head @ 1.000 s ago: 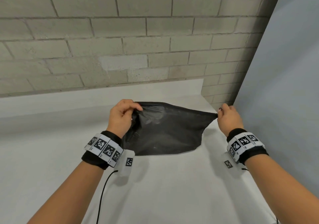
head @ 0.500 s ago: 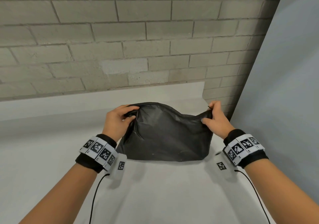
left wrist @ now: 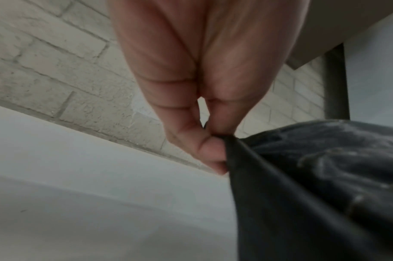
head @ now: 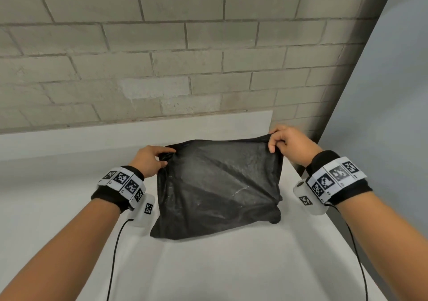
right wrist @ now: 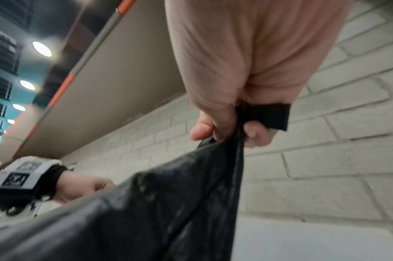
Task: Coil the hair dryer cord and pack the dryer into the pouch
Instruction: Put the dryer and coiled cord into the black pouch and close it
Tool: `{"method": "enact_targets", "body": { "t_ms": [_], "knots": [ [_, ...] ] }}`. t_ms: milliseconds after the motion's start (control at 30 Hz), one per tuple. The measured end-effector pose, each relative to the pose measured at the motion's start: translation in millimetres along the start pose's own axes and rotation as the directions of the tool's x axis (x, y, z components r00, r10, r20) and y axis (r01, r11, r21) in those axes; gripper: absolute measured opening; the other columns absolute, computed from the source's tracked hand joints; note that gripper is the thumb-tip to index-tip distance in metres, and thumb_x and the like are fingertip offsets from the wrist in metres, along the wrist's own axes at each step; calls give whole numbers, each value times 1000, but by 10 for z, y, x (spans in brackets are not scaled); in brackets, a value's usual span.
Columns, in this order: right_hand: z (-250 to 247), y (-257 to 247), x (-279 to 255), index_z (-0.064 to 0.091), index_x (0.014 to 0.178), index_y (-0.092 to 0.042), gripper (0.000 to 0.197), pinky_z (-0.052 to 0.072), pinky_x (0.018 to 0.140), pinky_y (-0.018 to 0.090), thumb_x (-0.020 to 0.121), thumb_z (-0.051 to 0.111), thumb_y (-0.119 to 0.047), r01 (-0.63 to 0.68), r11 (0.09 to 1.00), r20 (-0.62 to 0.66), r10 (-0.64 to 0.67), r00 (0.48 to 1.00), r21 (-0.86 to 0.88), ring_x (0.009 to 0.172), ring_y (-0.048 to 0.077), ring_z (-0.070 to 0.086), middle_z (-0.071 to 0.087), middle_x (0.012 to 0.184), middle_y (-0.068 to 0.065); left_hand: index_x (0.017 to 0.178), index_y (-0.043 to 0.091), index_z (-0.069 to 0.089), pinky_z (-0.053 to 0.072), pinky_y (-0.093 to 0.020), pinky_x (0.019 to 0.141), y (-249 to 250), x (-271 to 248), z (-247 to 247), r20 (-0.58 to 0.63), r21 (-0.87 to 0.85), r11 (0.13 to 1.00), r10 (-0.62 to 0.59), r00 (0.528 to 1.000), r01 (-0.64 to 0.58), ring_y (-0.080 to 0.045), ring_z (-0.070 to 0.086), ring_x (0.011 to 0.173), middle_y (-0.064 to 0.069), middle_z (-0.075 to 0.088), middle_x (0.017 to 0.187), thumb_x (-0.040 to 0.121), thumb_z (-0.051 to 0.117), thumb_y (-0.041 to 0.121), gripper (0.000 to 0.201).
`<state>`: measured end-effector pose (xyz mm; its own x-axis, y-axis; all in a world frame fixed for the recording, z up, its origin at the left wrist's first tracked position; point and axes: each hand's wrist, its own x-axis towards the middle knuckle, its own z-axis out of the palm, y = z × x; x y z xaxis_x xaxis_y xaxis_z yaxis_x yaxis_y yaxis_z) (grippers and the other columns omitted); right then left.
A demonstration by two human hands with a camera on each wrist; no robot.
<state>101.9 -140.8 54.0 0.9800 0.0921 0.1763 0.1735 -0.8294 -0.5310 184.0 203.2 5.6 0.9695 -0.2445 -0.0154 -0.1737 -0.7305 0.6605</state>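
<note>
A black pouch (head: 217, 189) rests on the white table (head: 208, 273), its top edge lifted and held taut between both hands. My left hand (head: 162, 156) pinches the top left corner; the left wrist view shows thumb and fingers (left wrist: 213, 151) squeezed on the dark fabric (left wrist: 313, 176). My right hand (head: 275, 142) grips the top right corner, held higher than the left. In the right wrist view the fingers (right wrist: 253, 134) curl round the bunched fabric (right wrist: 146, 211) and a black tab (right wrist: 269, 116). The dryer and its cord are not visible; a bulge shows at the pouch's lower right (head: 273, 217).
A brick wall (head: 185, 57) stands just behind the table. A grey panel (head: 382, 115) closes the right side, close to the table's right edge. Thin black cables (head: 113, 254) trail from the wrist cameras toward me.
The right hand rose and pulled its corner up and outward, stretching the pouch flatter and taller. The left hand kept its pinch on the left corner and shifted slightly.
</note>
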Motion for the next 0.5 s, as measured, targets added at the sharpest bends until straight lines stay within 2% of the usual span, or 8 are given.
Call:
{"method": "enact_targets", "body": {
  "t_ms": [67,167,267,300,367,433,500],
  "knots": [
    [63,148,109,58,61,-9,39,33,68,3,77,39,20,-43,999,75,45,996,-33,92,22,49,47,100,4,112,18,61,45,-28,81,4,128,43,58,19,1000,-22,998,21,-27,57,99,-11,61,115,81,58,-5,39],
    [158,393,295,68,68,1,37,30,68,13,78,39,21,-110,992,103,116,988,-56,87,24,49,46,99,5,89,22,55,50,-28,57,4,319,107,124,20,999,-32,992,30,-26,53,71,-13,55,98,80,55,-7,30],
    [291,614,522,68,78,10,32,33,61,13,76,39,23,-159,986,111,164,980,-48,87,30,50,47,95,8,70,24,57,49,-20,51,-2,504,163,159,69,997,-35,987,25,-23,54,69,-11,57,98,81,55,-5,31],
    [337,686,595,67,82,10,32,35,59,9,76,39,24,-179,983,118,183,976,-41,86,29,48,47,95,8,70,23,61,48,-18,52,-10,571,189,168,77,996,-48,985,35,-22,56,70,-11,60,99,82,55,-4,30],
    [407,816,729,64,89,11,30,35,57,4,78,40,24,-194,980,142,197,970,-32,85,24,45,47,92,7,81,20,69,46,-18,68,-42,702,253,154,93,994,-78,985,64,-24,62,84,-11,64,107,83,55,-4,28],
    [441,909,850,63,97,11,28,34,56,11,80,43,21,-198,980,177,198,964,-17,85,21,43,44,85,0,94,17,71,43,-24,80,-83,808,308,147,101,988,-128,981,113,-26,60,100,-12,62,118,85,50,-4,31],
    [471,1016,998,64,102,5,31,33,68,17,83,43,17,-163,984,207,175,963,-72,89,23,44,41,93,-1,105,15,68,43,-26,86,-115,924,332,189,126,981,-171,967,149,-27,56,109,-11,56,126,88,45,-4,34]
  ]
}}
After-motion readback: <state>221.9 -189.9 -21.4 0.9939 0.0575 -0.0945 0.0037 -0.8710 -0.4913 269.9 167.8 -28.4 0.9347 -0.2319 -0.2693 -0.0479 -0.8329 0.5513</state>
